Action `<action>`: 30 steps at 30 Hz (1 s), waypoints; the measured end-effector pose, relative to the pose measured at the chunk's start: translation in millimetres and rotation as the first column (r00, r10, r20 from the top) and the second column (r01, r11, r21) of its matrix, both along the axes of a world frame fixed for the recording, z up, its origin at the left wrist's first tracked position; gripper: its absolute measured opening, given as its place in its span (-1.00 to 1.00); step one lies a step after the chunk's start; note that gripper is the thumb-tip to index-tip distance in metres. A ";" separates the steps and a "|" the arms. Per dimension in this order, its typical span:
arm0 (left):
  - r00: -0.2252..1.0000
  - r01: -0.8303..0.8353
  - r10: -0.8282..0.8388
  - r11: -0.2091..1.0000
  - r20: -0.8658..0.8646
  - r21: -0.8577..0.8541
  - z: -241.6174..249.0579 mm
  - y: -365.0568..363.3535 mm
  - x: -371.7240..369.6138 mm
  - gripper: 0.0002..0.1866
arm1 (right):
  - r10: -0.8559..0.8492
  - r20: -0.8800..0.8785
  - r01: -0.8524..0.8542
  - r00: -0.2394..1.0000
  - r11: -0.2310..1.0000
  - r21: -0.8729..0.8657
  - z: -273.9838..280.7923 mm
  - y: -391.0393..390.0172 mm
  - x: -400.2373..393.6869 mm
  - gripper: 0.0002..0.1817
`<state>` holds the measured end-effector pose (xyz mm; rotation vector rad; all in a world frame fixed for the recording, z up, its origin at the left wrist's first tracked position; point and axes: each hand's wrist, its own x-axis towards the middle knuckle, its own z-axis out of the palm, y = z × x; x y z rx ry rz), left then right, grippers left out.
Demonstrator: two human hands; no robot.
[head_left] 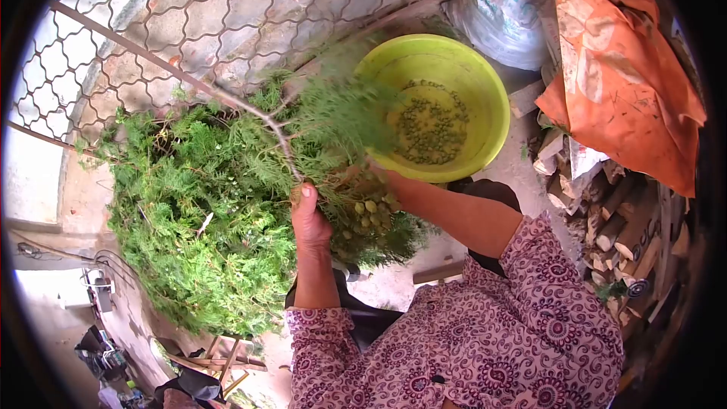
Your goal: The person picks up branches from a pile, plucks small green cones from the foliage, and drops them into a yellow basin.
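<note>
My left hand is closed around the cut end of a woody branch, thumb on top. Feathery green sprays hang from the branch, blurred by motion near the basin. Below the stem, a cluster of round green cones shows close to my right forearm. My right hand reaches in among the foliage; its fingers are hidden by leaves and blur. Just beyond it stands a yellow-green basin, with many small green cones spread over its bottom.
A big heap of leafy cuttings lies to the left, against a wire mesh fence. On the right are stacked firewood, an orange sack and a white sack. Wooden pieces sit at lower left.
</note>
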<state>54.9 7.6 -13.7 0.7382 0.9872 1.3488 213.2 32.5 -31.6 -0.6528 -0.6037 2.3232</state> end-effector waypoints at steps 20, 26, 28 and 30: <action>0.972 0.062 -0.044 0.995 0.230 -0.074 32.6 -4.4 26.1 -0.36 | -0.055 0.020 0.056 0.998 0.997 -0.060 39.1 -15.4 15.7 -0.64; 0.976 0.078 -0.060 0.994 0.210 -0.081 39.3 -9.2 29.0 -0.32 | 0.009 -0.232 0.025 0.973 0.989 0.144 -4.8 -4.6 -3.2 -0.62; 0.960 0.018 0.023 0.990 0.281 -0.143 52.9 -8.8 28.5 -0.30 | 0.046 -0.274 -0.038 0.961 0.999 0.034 41.0 -12.2 15.1 -0.67; 0.933 -0.036 0.107 0.978 0.344 -0.205 57.2 -8.3 20.8 -0.29 | 0.061 -0.187 -0.049 0.980 0.997 0.066 49.0 -8.2 20.3 -0.71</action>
